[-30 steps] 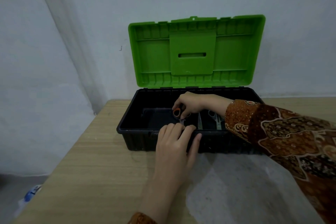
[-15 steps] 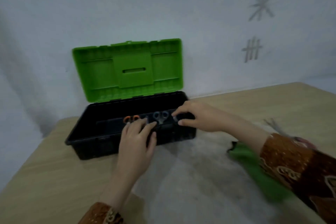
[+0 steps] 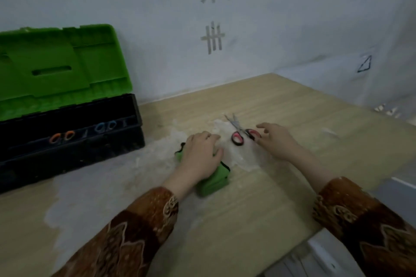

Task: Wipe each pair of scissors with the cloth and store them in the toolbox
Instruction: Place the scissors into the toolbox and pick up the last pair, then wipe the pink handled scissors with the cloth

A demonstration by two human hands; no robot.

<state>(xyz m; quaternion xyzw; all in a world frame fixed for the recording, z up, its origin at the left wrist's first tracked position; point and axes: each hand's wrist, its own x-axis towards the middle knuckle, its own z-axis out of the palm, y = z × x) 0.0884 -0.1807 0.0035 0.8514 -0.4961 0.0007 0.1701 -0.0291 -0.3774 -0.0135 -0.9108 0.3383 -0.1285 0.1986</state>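
Against pale wall, open toolbox point(image 3: 67, 141) holding orange-handled scissors point(image 3: 62, 136) and blue-handled scissors point(image 3: 105, 126); left hand point(image 3: 200, 157) resting on cloth point(image 3: 213, 181), right hand point(image 3: 275, 141) with fingers spread, empty, beside red-handled scissors point(image 3: 242, 134).

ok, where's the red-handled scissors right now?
Head view: the red-handled scissors lie on the table, right of centre, between the left hand on the green cloth and the right hand.

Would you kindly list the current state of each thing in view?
toolbox: lid open, upright
orange-handled scissors: stored in toolbox
blue-handled scissors: stored in toolbox
red-handled scissors: on table, blades open
green cloth: on table under left hand
left hand: resting on cloth
right hand: open, at red handles
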